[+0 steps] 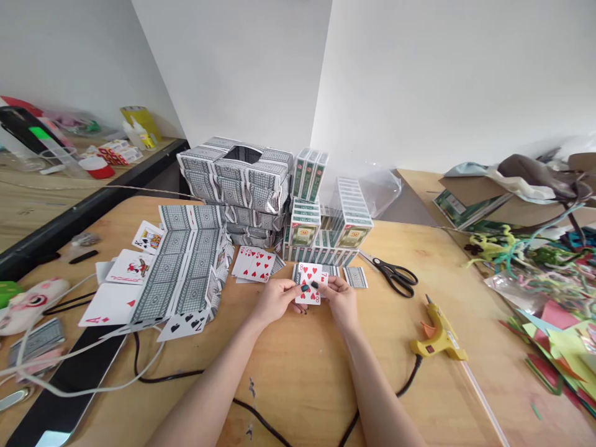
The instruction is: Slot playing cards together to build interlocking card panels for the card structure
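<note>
Both hands pinch a small group of playing cards over the middle of the table, with the eight of hearts in front and a seven partly behind it. My left hand grips the left edge, thumb on the face. My right hand holds the right edge the same way. Just beyond lie face-down cards in a row. Left of them is a face-up spread of heart cards. A folded panel of joined cards stands further left, near a box-like card structure.
Stacked green card boxes stand behind my hands. Black-handled scissors and a yellow glue gun lie to the right; its cord crosses the front. Coloured paper and yarn crowd the right edge. A white cable loops at left.
</note>
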`<state>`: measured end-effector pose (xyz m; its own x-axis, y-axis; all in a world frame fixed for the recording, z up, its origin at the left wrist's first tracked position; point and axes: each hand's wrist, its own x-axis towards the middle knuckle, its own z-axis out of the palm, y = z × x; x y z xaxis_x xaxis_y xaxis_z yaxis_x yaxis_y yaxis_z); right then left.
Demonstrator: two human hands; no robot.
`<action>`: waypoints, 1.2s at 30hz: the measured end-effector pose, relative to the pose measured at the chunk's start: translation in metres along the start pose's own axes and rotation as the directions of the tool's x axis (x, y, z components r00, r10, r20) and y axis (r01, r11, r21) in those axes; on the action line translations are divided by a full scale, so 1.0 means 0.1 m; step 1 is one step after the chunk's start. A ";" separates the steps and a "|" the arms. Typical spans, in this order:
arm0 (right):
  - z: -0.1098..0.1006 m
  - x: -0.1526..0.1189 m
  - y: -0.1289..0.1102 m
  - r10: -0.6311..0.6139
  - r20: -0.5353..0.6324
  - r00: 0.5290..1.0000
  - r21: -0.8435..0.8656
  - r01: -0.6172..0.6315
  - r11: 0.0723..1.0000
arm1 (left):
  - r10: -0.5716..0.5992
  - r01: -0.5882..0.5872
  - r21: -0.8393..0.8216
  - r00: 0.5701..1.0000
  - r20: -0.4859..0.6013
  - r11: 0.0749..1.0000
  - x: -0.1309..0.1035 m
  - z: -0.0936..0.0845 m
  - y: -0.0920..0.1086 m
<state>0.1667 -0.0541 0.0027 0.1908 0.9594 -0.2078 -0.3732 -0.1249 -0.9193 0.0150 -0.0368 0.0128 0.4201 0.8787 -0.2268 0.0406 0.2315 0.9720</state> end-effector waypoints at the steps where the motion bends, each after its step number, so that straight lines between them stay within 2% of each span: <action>1: 0.00 0.00 0.00 -0.007 0.015 1.000 -0.004 0.007 1.000 | -0.004 0.004 -0.001 1.000 0.002 1.000 0.00 0.00 0.00; 4: 0.00 0.00 -0.01 -0.018 0.048 0.999 -0.017 0.019 1.000 | -0.003 0.003 0.019 1.000 -0.014 1.000 0.00 0.01 0.00; 9: -0.02 0.03 0.01 -0.002 0.029 1.000 -0.018 0.002 1.000 | 0.016 -0.012 0.084 0.998 -0.055 0.996 0.00 0.02 -0.01; 16: -0.02 0.03 0.02 0.029 0.020 0.999 -0.035 -0.028 0.999 | -0.015 0.014 0.088 1.000 0.018 0.996 0.01 -0.05 -0.02; 22: -0.03 0.04 0.04 0.008 -0.056 0.998 -0.042 -0.011 0.999 | -0.028 0.024 0.035 0.994 0.108 0.999 0.01 -0.06 0.00; 24: -0.04 0.04 0.05 0.008 -0.059 0.998 -0.047 -0.010 0.999 | -0.022 0.017 0.046 0.994 0.103 0.999 0.01 -0.06 0.01; 29: -0.06 0.04 0.06 -0.002 -0.039 0.999 -0.044 0.001 0.999 | -0.090 0.083 0.118 0.995 0.053 0.990 0.01 -0.02 0.01; 31: -0.06 0.05 0.06 -0.005 -0.041 0.999 -0.030 0.003 1.000 | -0.076 0.066 0.195 0.996 0.043 0.979 -0.01 0.00 0.00; 36: -0.05 0.05 0.04 0.005 -0.029 1.000 -0.034 -0.006 0.999 | 0.043 -0.059 0.346 0.998 0.052 0.936 -0.06 0.00 0.01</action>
<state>0.1707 -0.0509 -0.0041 0.2150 0.9512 -0.2216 -0.3435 -0.1387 -0.9288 0.0128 -0.0417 0.0155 0.4676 0.8652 -0.1809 0.3273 0.0207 0.9447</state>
